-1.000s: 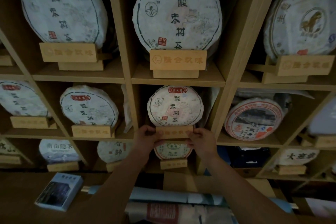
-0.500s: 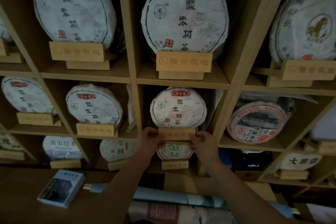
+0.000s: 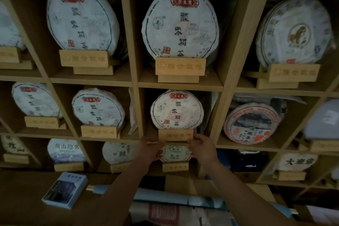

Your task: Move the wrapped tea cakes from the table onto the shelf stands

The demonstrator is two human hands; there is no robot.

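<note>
My left hand [image 3: 149, 149] and right hand [image 3: 202, 147] reach up to the middle cubby of the shelf [image 3: 180, 86], one at each end of the small wooden stand [image 3: 175, 134] there. My left fingers curl round its left end and my right thumb and fingers pinch its right end, so I hold the stand between both hands. The tea cake [image 3: 177, 110] sits upright on that stand just above my fingers, its pale wrapper facing me with a red label at the top; neither hand touches the cake itself. Directly below my hands, partly hidden by them, a smaller cake [image 3: 174, 154] stands on its own stand. In the cubby above my grip a larger cake [image 3: 180, 24] rests upright on a stand, and more wrapped cakes fill the cubbies to either side. Below my left forearm a small box [image 3: 65, 190] lies on the dim table [image 3: 22, 198], and rolled papers [image 3: 176, 205] lie between my forearms.
</note>
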